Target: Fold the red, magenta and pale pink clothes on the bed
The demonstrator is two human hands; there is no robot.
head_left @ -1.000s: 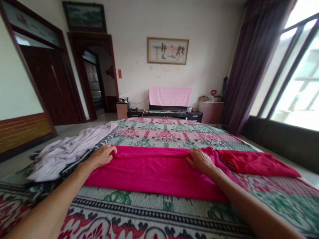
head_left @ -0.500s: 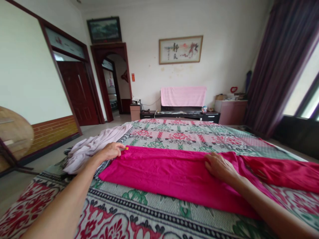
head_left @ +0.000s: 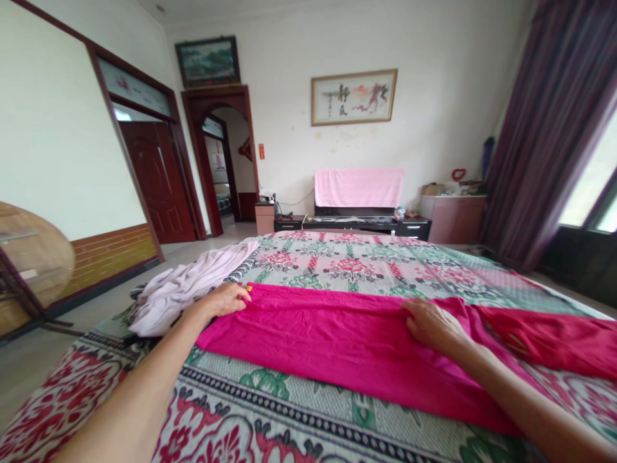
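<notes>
— Magenta cloth (head_left: 318, 350), head view: lying where?

— Spread in a long strip across the flowered cover (head_left: 308, 437), lower middle. Lightly creased, with a ridge near the far edge, running from hand to hand.

— Left hand (head_left: 227, 299): at which part?

— At the far left corner, just beside a small yellow tag (head_left: 249, 289). Fingers bent and drawn together against the thumb, pinching the corner.

— And the right hand (head_left: 429, 325)?

— Near the far edge, toward the right end, back of the hand uppermost. Fingers curled and close together, touching the fabric; pinching or only pressing, cannot tell.

— Neighbours on the cover?

— To the left, near the left hand, a crumpled pale garment (head_left: 193, 283), lying partly on a black-and-white cloth (head_left: 247, 263). To the right, just beside the magenta strip, a red cloth (head_left: 563, 337), cut off by the frame.

— Background?

— Beyond the cover, a low black cabinet (head_left: 414, 229), with a pink towel (head_left: 359, 186) draped above; higher, on the wall, a framed picture (head_left: 354, 96). Far right, a purple curtain (head_left: 535, 141); left, a dark red door (head_left: 157, 180).
</notes>
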